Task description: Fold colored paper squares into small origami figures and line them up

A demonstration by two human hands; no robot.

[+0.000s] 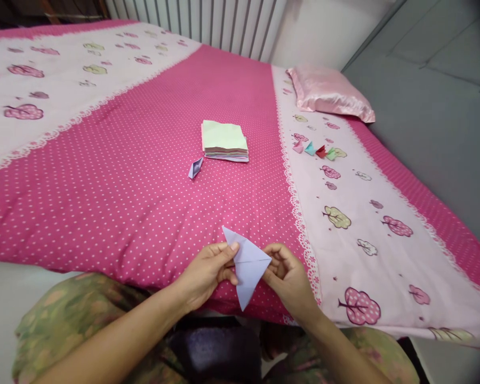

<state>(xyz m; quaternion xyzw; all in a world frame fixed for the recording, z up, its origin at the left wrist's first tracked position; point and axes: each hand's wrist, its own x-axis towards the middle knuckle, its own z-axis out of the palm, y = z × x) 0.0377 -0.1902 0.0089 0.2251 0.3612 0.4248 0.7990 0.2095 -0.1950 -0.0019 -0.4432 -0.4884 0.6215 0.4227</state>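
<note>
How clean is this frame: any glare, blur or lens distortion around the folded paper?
Head view: soft, even light, faint shadows; the lilac folded paper triangle pinched between left hand and right hand is sharp; mild sheen on the glossy pink satin pillow; wide-angle bend curves the near edge of the pink dotted bedsheet; the right corners darken.

Readable text: none | folded paper (246, 266) in the grip: no lettering | paper stack (224, 140) beyond the grip: no lettering

Behind the lilac paper (248, 266), fingers of the left hand (204, 273) and right hand (290, 278) are hidden
</note>
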